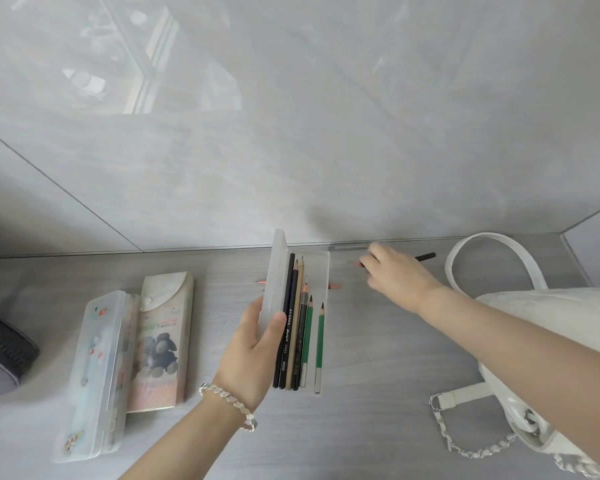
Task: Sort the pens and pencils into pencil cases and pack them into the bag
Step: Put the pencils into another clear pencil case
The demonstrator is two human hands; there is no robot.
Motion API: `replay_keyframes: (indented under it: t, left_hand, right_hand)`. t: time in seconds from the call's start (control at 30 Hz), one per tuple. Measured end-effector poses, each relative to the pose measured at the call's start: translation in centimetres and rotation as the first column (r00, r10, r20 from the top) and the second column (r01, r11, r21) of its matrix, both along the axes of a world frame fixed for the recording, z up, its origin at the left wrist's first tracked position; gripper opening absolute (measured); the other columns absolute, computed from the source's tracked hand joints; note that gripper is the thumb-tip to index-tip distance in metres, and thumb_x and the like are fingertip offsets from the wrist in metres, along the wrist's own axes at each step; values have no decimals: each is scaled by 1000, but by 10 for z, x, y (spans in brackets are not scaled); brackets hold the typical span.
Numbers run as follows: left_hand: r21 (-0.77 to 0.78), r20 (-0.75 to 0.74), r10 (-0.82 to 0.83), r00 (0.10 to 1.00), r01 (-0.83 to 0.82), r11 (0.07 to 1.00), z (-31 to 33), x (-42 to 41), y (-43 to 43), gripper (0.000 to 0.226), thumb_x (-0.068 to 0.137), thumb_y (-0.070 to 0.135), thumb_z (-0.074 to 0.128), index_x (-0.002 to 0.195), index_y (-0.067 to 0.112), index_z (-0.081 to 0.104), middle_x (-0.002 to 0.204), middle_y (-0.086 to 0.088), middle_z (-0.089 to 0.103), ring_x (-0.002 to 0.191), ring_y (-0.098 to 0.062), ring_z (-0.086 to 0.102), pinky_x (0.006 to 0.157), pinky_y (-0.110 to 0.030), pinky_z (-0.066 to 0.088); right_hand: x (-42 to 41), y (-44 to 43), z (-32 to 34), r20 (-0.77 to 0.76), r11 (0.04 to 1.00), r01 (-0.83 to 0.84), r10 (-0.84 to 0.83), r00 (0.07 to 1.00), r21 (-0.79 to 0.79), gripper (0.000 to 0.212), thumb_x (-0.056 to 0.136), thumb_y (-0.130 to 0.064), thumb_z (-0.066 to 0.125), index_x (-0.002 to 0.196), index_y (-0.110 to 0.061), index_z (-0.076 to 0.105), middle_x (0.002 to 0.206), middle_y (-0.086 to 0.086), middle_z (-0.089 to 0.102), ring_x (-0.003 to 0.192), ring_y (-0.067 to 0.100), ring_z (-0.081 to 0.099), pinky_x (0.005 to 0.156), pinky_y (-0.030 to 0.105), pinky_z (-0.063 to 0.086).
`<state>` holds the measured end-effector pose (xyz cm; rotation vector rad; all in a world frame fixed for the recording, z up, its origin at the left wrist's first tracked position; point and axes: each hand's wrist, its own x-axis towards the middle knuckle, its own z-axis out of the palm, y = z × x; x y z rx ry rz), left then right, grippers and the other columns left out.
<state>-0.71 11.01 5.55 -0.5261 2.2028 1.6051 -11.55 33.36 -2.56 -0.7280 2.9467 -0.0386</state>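
At the table, the case is clasped by the left grip; a pen seemingly pinched loosely by the right grip could be dropped.

Pinching the raised lid of the open case with the left hand. Packed inside with pencils, side by side, tips pointing away. Reaching with the right hand to the back of the worktop, down over a dark pen, grip too blurred to call. Flanked by a white bag on the right and two more cases on the left.
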Motion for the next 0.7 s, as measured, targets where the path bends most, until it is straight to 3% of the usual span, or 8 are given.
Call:
replay_keyframes:
  t: [0.07,0.13,0.23,0.27,0.4,0.53,0.63,0.7]
  left_hand:
    - [-14,-6,-2,1000,2,1000,-1,0,0,19,96,28,41,113,34,44,84,19,60,72,6,59,70,-25,48]
    - [-35,-9,-7,1000,7,999,0,2,0,20,96,28,42,115,33,45,83,17,61,70,7,60,73,-30,50]
    - [-45,-5,-13,1000,13,999,3,7,1,21,95,29,42,115,35,44,84,14,62,75,-4,59,82,-43,54]
    - [-36,-9,-14,1000,14,999,3,9,2,20,95,28,42,113,38,44,84,13,62,74,-6,58,82,-45,53]
    - [-8,-30,-12,999,12,1000,8,18,6,18,95,27,43,104,43,46,86,22,61,70,13,59,81,-35,52]
    - [2,-32,2,999,-2,1000,9,26,8,23,95,29,43,117,36,45,87,17,64,83,1,61,86,-38,52]
    - [30,-27,18,999,-18,999,11,32,6,24,95,29,43,117,37,44,89,15,65,84,-3,62,86,-38,52]
    - [38,-36,17,999,-15,999,11,37,2,25,95,28,43,120,34,45,94,17,65,89,-3,62,88,-39,52]
  right_hand:
    - [5,-15,23,-77,906,134,-180,981,-402,14,74,4,59,88,2,60,81,14,54,55,30,55,46,29,38]
    - [11,-31,59,64,653,285,-340,938,-701,13,83,1,49,94,-3,56,78,0,48,58,12,46,55,23,35]
    - [20,-51,98,455,190,508,-262,851,-840,19,89,-4,43,87,-20,53,59,-8,35,49,6,34,52,18,30]
    - [24,-56,102,510,144,546,-226,830,-825,20,89,-5,43,86,-22,53,59,-8,36,50,8,37,51,19,32]
    - [51,-85,86,660,377,662,-158,735,-648,12,90,-10,47,100,-10,54,68,-7,49,49,1,52,44,8,38]
    - [72,-103,64,641,465,679,-267,720,-569,18,86,-14,54,73,-21,44,63,-6,45,65,20,59,57,24,40]
    - [79,-109,67,599,483,662,-304,741,-573,45,87,-25,60,127,-15,43,83,-6,49,83,14,52,73,21,37]
    - [82,-107,69,580,441,655,-310,753,-614,53,91,-31,53,137,-16,31,87,-3,51,81,14,52,71,19,37]
